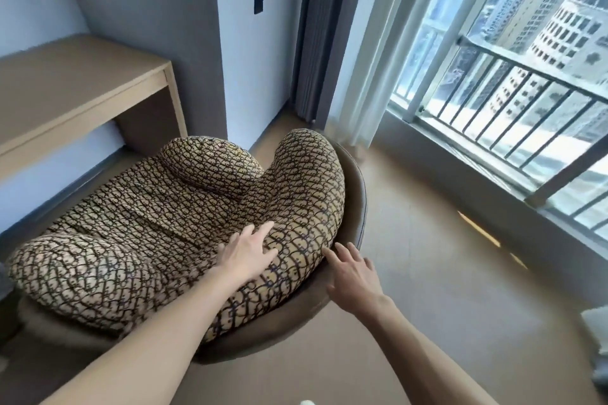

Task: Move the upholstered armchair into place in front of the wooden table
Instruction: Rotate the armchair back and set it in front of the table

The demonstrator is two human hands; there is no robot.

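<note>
The upholstered armchair (158, 207) has puffy cushions in a tan and black pattern set in a brown rounded shell. It stands just in front of the light wooden table (75, 85), which is built against the wall at the left. My left hand (246, 253) lies flat on the padded backrest, fingers spread, not gripping. My right hand (352, 276) hovers beside the shell's rim with its fingers apart, fingertips close to the cushion edge. It holds nothing.
A grey wall pillar (184, 43) rises behind the chair. Folded grey curtains (312, 43) hang at the corner. A large window with a dark railing (513, 85) runs along the right. Bare wooden floor (444, 273) lies between chair and window.
</note>
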